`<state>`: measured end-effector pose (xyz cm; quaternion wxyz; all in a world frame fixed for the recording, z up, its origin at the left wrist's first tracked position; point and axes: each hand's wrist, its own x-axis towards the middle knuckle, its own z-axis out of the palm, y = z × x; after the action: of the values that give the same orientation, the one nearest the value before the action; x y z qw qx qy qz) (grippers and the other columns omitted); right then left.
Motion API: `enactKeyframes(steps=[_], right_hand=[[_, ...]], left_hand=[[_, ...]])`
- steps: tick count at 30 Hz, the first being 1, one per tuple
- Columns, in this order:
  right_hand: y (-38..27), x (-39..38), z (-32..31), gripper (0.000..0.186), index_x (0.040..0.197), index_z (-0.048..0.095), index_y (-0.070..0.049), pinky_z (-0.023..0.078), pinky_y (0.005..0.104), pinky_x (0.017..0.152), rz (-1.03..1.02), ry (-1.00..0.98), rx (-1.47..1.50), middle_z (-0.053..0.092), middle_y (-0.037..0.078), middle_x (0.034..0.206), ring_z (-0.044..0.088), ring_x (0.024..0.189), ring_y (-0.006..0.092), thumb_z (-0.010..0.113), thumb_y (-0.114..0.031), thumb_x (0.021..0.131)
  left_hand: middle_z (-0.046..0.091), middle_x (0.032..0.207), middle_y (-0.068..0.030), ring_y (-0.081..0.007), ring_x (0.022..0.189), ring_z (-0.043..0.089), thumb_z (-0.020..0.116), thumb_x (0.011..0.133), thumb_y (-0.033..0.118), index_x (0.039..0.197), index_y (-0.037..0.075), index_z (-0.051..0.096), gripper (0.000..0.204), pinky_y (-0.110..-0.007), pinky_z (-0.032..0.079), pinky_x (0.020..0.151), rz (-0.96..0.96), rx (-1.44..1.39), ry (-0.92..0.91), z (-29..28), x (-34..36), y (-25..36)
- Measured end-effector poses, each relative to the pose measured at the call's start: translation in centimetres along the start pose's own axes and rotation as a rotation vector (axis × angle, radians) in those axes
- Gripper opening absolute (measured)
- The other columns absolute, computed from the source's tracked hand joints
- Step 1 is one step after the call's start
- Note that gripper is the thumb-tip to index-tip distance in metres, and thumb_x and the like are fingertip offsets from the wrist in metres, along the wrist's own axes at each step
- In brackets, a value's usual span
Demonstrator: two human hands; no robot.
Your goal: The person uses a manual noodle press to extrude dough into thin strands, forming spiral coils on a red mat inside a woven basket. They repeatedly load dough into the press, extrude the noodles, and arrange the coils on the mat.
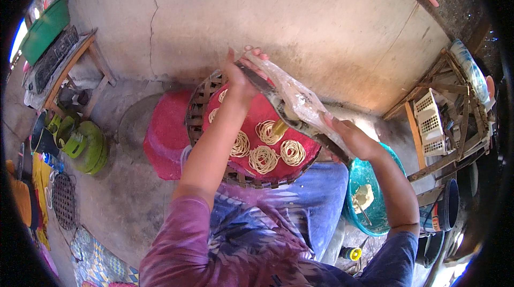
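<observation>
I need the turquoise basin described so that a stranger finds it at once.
Find the round woven tray at the picture's centre. To its right, partly hidden by the right forearm, sits the turquoise basin. Its bright colour, and the pale lump inside, set it apart from the dark bucket farther right.

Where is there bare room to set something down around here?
Bare floor shows between the green gas cylinder and the red cover. It is crowded at the basket: pale coils lie beneath the plastic-covered tool held by left hand and right hand. Rightward, teal basin and wooden rack fill space.
</observation>
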<state>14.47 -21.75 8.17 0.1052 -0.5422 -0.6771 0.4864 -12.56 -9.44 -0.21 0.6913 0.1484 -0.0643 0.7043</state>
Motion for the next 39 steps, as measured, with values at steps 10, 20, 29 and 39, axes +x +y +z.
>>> enactKeyframes(steps=[10, 20, 29, 39], right_hand=[[5.4, 1.3, -0.1, 0.063, 0.093, 0.058, -0.002, 0.048, 0.0286, 0.048, -0.011, 0.017, 0.222, 0.06, 0.008, 0.068, 0.059, 0.054, 0.0155, 0.037, -0.062, 0.095], [6.4, 0.3, 1.1, 0.061, 0.104, 0.059, 0.0, 0.046, 0.027, 0.049, -0.144, 0.047, 0.3, 0.06, 0.007, 0.071, 0.057, 0.055, 0.0125, 0.043, -0.058, 0.095], [10.9, 2.2, 2.0, 0.06, 0.1, 0.058, 0.001, 0.043, 0.0267, 0.049, -0.324, 0.226, 0.35, 0.059, 0.007, 0.069, 0.056, 0.053, 0.0133, 0.039, -0.056, 0.097], [20.3, 0.7, 7.7, 0.091, 0.137, 0.039, -0.003, 0.044, 0.0354, 0.055, -0.662, 0.406, 0.918, 0.056, 0.013, 0.074, 0.052, 0.058, 0.0218, 0.021, -0.077, 0.088]], left_hand=[[0.045, 0.142, -0.0114, -0.0256, 0.13, 0.041, 0.025, 0.096, 0.063, 0.145, 0.01, 0.033, 0.072, -0.043, 0.03, 0.108, -0.419, 1.251, 0.109, -2.6, -2.2, -0.8], [0.031, 0.152, -0.0133, -0.0233, 0.14, 0.029, 0.026, 0.097, 0.063, 0.152, 0.011, 0.016, 0.077, -0.036, 0.02, 0.115, -0.867, 1.546, -0.152, 0.5, -6.7, -2.6], [0.039, 0.147, -0.0154, -0.0236, 0.134, 0.039, 0.027, 0.1, 0.055, 0.147, 0.006, 0.029, 0.068, -0.037, 0.022, 0.113, -0.798, 1.644, -0.02, -5.1, -5.9, -2.4], [0.045, 0.144, -0.0037, -0.0345, 0.119, 0.039, 0.036, 0.101, 0.041, 0.133, 0.011, 0.054, 0.047, -0.046, 0.031, 0.105, -0.081, 2.563, -0.474, -2.8, -10.3, -1.2]])
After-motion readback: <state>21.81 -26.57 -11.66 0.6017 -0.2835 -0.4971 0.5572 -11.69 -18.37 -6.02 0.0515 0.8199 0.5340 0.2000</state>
